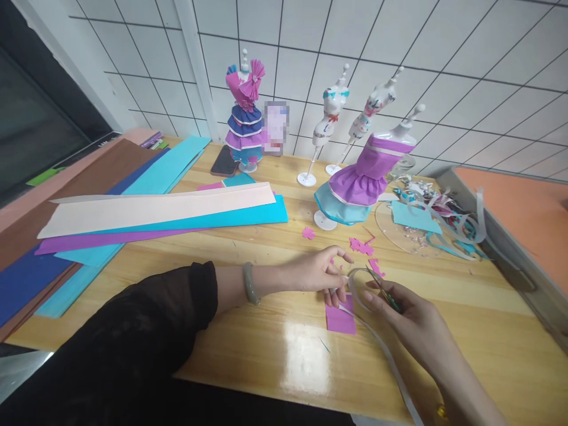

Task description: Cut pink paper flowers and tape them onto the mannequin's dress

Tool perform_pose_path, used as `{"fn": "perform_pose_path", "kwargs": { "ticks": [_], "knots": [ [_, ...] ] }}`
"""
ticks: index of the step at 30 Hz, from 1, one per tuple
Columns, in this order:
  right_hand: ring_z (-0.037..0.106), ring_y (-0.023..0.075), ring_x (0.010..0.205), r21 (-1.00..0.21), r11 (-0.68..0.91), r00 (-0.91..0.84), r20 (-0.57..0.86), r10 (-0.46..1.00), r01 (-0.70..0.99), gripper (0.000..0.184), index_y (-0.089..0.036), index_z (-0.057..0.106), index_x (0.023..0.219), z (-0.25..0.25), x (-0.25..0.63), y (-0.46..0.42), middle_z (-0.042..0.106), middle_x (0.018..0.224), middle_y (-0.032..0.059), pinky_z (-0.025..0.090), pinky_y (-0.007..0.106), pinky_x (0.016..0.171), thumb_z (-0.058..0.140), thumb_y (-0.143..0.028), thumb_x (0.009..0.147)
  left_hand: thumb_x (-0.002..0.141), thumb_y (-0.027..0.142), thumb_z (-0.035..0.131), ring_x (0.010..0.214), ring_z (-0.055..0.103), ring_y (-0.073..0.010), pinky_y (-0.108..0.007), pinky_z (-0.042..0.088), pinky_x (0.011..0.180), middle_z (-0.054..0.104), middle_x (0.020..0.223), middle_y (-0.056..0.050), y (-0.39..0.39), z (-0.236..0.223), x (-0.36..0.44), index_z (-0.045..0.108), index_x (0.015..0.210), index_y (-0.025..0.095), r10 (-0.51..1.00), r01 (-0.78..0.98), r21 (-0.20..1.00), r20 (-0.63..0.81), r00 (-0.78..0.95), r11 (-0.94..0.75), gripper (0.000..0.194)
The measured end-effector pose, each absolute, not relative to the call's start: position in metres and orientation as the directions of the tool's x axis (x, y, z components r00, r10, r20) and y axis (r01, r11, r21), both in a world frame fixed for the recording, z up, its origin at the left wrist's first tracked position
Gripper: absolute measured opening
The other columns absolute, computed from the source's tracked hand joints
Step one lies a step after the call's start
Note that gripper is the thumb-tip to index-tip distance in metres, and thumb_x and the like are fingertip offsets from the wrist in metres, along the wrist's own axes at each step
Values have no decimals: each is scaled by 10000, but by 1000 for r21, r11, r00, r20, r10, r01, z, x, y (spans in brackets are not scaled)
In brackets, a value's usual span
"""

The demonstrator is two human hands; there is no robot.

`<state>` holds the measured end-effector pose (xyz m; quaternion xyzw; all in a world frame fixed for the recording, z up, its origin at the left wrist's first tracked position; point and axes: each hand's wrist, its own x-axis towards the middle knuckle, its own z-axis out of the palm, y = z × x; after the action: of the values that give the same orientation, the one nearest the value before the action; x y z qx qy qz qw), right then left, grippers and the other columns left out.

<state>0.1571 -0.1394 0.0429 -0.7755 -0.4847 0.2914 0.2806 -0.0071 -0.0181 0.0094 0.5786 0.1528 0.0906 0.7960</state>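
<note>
My left hand (320,271) has its fingers curled on a narrow whitish strip of tape (385,349). The tape loops up between my hands and trails over the front edge of the table. In my right hand (410,313) is a small pair of scissors with green handles (391,300), blades pointing up and left. Below my left fingers lies a purple paper square (341,319), partly covered by the tape. Pink paper scraps (361,246) and a pink flower cut-out (308,233) lie just beyond my hands.
Behind stand a mannequin in a purple and turquoise dress (366,177), another in a layered dress (245,127), and two bare-stemmed mannequins (331,112). Long coloured paper sheets (164,207) cover the left. Tangled ribbons (444,216) and a grey-edged tray (492,260) are right. A phone (225,161) lies at the back.
</note>
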Motion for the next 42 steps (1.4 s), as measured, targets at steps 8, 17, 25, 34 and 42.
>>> {"fn": "perform_pose_path", "kwargs": {
  "ticks": [8, 17, 25, 34, 42],
  "knots": [
    [623, 195, 682, -584, -359, 328, -163, 931, 728, 371, -190, 659, 951, 29, 155, -148, 689, 786, 47, 456, 246, 571, 557, -500, 775, 839, 165, 479, 486, 583, -101, -205, 430, 499, 620, 618, 19, -18, 13, -7, 326, 1115, 199, 333, 42, 945, -156, 930, 323, 318],
    [679, 248, 711, -280, -409, 401, -88, 912, 868, 340, -269, 680, 899, 24, 189, -165, 724, 838, 42, 464, 272, 525, 464, -522, 828, 804, 209, 510, 498, 602, -114, -195, 431, 460, 645, 672, -13, -17, 14, -7, 321, 1029, 198, 392, -16, 942, -125, 912, 336, 295],
    [660, 323, 652, -43, -432, 433, 17, 901, 901, 281, -301, 654, 926, 19, 260, -174, 716, 838, 125, 437, 380, 493, 488, -488, 798, 736, 156, 476, 521, 614, -147, -222, 435, 457, 649, 655, -22, -14, 21, -10, 346, 1045, 197, 431, -105, 894, -105, 896, 436, 338],
    [636, 303, 863, -249, -398, 427, 74, 901, 883, 419, -200, 635, 1010, 35, 249, -146, 669, 1009, 155, 473, 381, 650, 467, -531, 817, 701, 183, 528, 483, 560, -119, -204, 394, 450, 616, 602, 14, -11, 28, -12, 405, 1022, 214, 402, -163, 751, -146, 904, 639, 345],
    [633, 273, 834, -267, 48, -29, 76, 997, 962, 382, -184, 647, 1067, 20, 183, -108, 654, 925, 132, 481, 385, 703, 421, -433, 885, 680, 180, 531, 432, 473, -94, -195, 328, 427, 544, 524, 46, -11, 40, -15, 457, 1024, 207, 445, -202, 723, -159, 881, 660, 353]
  ]
}}
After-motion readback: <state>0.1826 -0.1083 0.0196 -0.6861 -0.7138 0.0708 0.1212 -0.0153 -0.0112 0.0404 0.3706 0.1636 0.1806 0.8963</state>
